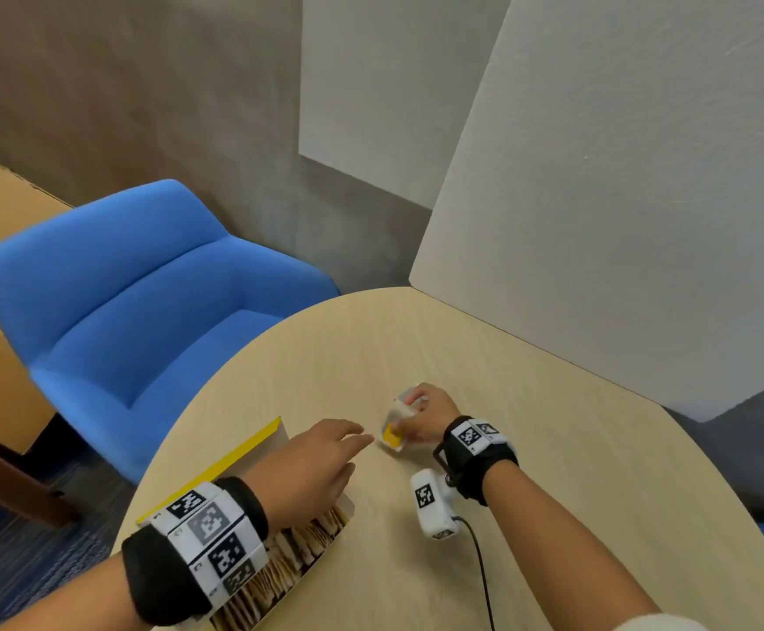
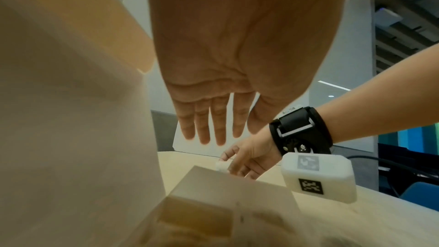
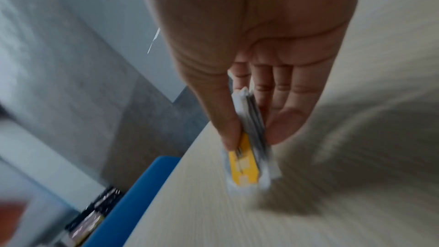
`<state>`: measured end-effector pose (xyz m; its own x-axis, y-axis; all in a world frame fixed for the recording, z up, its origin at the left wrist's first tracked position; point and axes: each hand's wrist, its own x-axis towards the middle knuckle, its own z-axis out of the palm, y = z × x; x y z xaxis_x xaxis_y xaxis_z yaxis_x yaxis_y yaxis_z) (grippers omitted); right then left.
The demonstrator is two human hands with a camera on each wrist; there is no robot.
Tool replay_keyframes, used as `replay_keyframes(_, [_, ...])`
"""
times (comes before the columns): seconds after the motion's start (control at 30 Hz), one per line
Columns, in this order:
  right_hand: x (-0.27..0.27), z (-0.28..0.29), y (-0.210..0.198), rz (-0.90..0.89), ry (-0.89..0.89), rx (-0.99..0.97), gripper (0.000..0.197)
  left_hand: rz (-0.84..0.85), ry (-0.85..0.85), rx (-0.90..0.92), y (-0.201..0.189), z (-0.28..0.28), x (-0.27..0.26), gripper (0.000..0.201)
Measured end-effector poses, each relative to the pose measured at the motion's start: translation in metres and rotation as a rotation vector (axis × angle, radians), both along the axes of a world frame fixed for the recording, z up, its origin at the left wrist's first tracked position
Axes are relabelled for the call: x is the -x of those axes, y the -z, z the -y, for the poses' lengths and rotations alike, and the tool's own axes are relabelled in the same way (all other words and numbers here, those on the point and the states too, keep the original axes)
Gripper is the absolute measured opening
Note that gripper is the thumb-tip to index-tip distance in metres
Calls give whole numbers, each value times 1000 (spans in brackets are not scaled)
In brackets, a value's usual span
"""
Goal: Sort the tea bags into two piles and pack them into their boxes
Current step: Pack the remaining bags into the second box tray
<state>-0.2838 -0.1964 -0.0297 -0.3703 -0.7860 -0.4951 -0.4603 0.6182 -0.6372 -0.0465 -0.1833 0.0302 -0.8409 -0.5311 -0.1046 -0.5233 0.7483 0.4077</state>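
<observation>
- Packing step, by my read: open box is sitting nearest, at the table's near-left edge, already showing a dense row of tan paper tea bags standing on edge.
- Box is thin cardboard, yellow-edged lid flap standing open on its far side.
- Left hand is hovering over the box's far end, fingers spread and straight, holding nothing; left wrist view is showing the same flat palm.
- Right hand is pinching a small stack of tea bags between thumb and fingers, just beyond the left fingertips; the stack's lower edge is at or just above the wooden table, contact unclear through blur.
- Stack is looking like flat pale sachets with a yellow tag or label on the outer face; soft, slippery, likely to fan out.
- Next move likely calling for carrying the stack back to the box and sliding it in on edge, keeping the pinch firm and the bags squared.
- Beyond: blue upholstered chair, white panels standing at the table's far edge.
</observation>
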Motion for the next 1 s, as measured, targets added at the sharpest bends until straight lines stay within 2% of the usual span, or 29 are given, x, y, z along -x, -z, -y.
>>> replay_keyframes(0.13, [24, 13, -11, 5, 151, 48, 48, -84, -92, -131, -14, 18, 24, 36])
replay_keyframes(0.27, [34, 20, -4, -101, 115, -15, 56, -130, -198, -230, -13, 45, 55, 31])
replay_keyframes(0.33, [35, 20, -1, -146, 86, -13, 52, -115, -233, -263, -8, 59, 71, 31])
replay_keyframes(0.5, [33, 19, 0, -126, 51, -32, 32, 39, -262, -258, 15, 86, 108, 36])
replay_keyframes(0.7, [27, 4, 11, -37, 53, 4, 34, 319, -224, -251, 42, 95, 133, 43])
replay_keyframes(0.9, [23, -9, 17, -21, -55, 110, 19, 388, -168, -258, 48, 89, 150, 39])
replay_keyframes(1.0, [24, -19, 14, 30, -53, 196, 20, 365, -174, -258, 43, 87, 148, 31])
